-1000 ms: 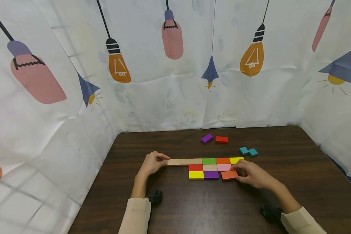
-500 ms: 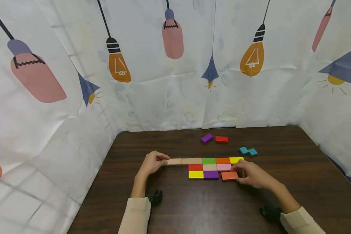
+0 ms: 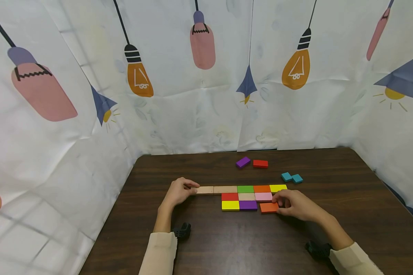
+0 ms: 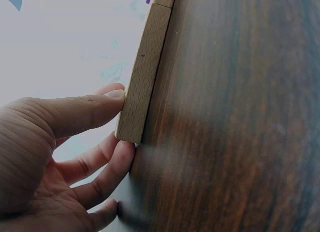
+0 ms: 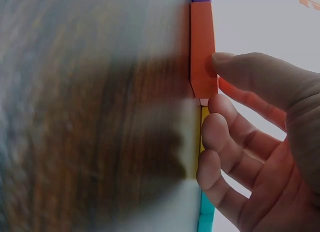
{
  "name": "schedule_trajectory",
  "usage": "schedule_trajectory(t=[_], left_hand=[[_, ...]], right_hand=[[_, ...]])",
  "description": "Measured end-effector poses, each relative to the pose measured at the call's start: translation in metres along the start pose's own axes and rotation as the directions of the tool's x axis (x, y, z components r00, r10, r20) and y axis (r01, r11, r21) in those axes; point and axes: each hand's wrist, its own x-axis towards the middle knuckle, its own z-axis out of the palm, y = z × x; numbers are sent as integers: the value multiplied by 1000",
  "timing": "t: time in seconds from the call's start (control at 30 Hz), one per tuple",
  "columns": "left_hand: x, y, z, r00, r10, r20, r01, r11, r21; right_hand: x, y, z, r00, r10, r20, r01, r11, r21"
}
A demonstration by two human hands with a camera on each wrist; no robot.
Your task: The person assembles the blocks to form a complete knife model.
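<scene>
In the head view my left hand (image 3: 179,191) holds the left end of a plain wooden block (image 3: 205,190). The left wrist view shows the thumb on an edge of that wooden block (image 4: 142,72) and a fingertip against its end. My right hand (image 3: 296,204) pinches an orange block (image 3: 269,207), which lies slightly apart from the purple block (image 3: 248,205). In the right wrist view the thumb sits on the orange block (image 5: 203,47), the index finger partly hidden behind. Beyond lie a pink block (image 3: 263,197), a red block (image 3: 230,196) and a yellow block (image 3: 230,206).
The back row continues with a green block (image 3: 245,189) and a yellow block (image 3: 278,188) at its right end. Farther back on the dark wooden table (image 3: 241,244) lie a purple block (image 3: 243,162), a red block (image 3: 260,164) and two teal blocks (image 3: 286,177).
The orange block in my right hand has turned slightly and sits nearly straight, still close to the purple block. My left hand has stayed in place.
</scene>
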Motion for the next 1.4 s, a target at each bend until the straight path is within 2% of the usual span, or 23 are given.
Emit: schedule_trajectory(t=[0.57, 0.93, 1.4], left_hand=[[0, 2, 0, 1000, 4, -2, -4, 1000, 6], [-1, 4, 0, 1000, 10, -11, -9, 1000, 7], [-1, 1, 0, 1000, 4, -4, -4, 1000, -4]], right_hand=[[5, -3, 6, 999, 29, -35, -30, 999, -28], [7, -8, 8, 996, 85, -40, -87, 995, -49], [12, -7, 10, 995, 76, -57, -80, 995, -64]])
